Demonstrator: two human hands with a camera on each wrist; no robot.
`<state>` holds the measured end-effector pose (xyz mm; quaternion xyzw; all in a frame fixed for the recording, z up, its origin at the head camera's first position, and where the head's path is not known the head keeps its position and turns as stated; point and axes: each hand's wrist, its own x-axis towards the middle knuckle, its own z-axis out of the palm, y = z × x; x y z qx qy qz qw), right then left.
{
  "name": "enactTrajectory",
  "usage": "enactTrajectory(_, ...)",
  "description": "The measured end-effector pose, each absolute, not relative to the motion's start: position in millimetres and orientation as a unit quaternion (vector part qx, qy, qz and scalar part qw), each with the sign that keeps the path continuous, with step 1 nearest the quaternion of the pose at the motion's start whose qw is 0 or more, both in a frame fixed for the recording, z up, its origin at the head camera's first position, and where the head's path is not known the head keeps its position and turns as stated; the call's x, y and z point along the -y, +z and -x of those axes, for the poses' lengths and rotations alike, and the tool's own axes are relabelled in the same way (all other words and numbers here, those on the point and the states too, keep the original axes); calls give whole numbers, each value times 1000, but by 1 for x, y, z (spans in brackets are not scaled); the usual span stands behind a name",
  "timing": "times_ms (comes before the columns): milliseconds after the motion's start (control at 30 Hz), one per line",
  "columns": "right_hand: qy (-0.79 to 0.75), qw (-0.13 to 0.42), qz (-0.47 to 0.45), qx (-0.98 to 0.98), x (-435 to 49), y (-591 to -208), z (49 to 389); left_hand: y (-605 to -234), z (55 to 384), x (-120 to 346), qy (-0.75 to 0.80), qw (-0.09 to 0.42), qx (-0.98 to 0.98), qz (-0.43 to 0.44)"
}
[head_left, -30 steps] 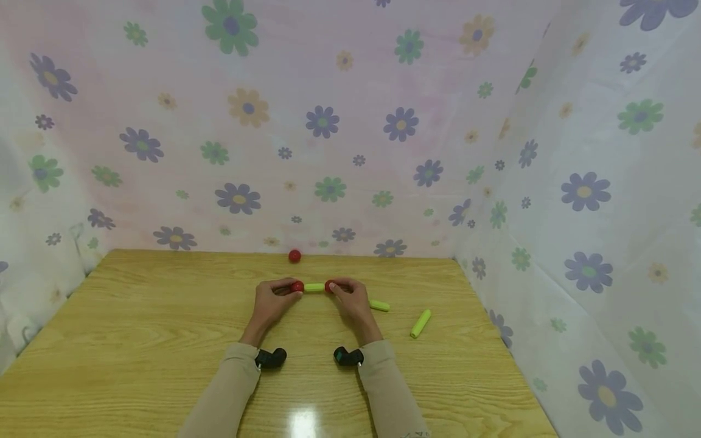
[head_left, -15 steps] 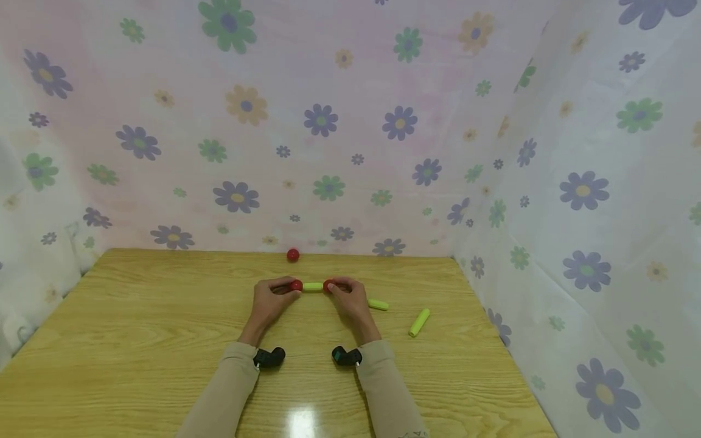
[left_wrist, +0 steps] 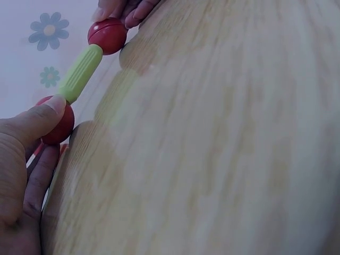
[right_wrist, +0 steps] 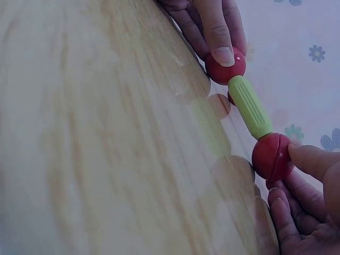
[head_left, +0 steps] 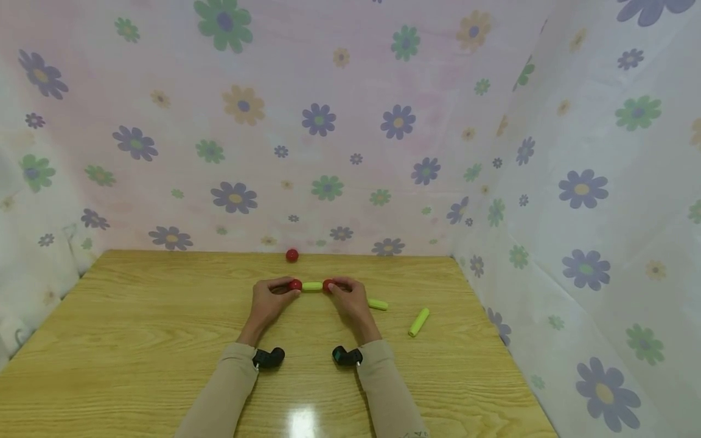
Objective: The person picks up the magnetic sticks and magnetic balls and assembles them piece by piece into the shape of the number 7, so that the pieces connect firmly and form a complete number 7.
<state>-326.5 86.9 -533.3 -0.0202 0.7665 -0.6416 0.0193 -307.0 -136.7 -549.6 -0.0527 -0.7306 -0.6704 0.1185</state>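
A ribbed yellow-green rod (head_left: 312,286) lies level between two red balls, one at each end, close above or on the table. My left hand (head_left: 269,299) pinches the left red ball (left_wrist: 65,125) between thumb and fingers. At the other end, the right red ball (right_wrist: 272,157) is held by my right hand (head_left: 352,299), its thumb pressing the outer side. Both balls touch the rod's ends in the wrist views. Part of each ball is covered by fingers.
Near the table's back edge sits a third red ball (head_left: 292,255). Just right of my right hand lies a yellow-green rod (head_left: 378,304), partly hidden by it. Farther right, another rod (head_left: 418,322) lies slanted on the wooden table (head_left: 164,340). A flowered curtain (head_left: 361,201) stands behind.
Both hands keep their grip on the two balls with the rod between them. The whole head view has shifted very slightly; nothing else visibly moves.
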Motion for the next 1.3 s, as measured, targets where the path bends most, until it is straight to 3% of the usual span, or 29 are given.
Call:
enactTrajectory(400,-639,20,21,-768,-89,-530,327,-521,289,135,-679,105,724,66)
enactTrajectory(633,-627,12,22,-779,-92,-533,331,-523,290,135,-683,105,720,63)
enactTrajectory(833,-649,31,11,-760,-96,-530,333,-523,292,134,-676,121,725,61)
enactTrajectory(1067,-680,52,18,-731,-104,-528,334,-551,310,137,-665,134,732,53)
enactTrajectory(1300,-694,61,5,-717,-107,-533,338,-547,306,136,-667,131,732,51)
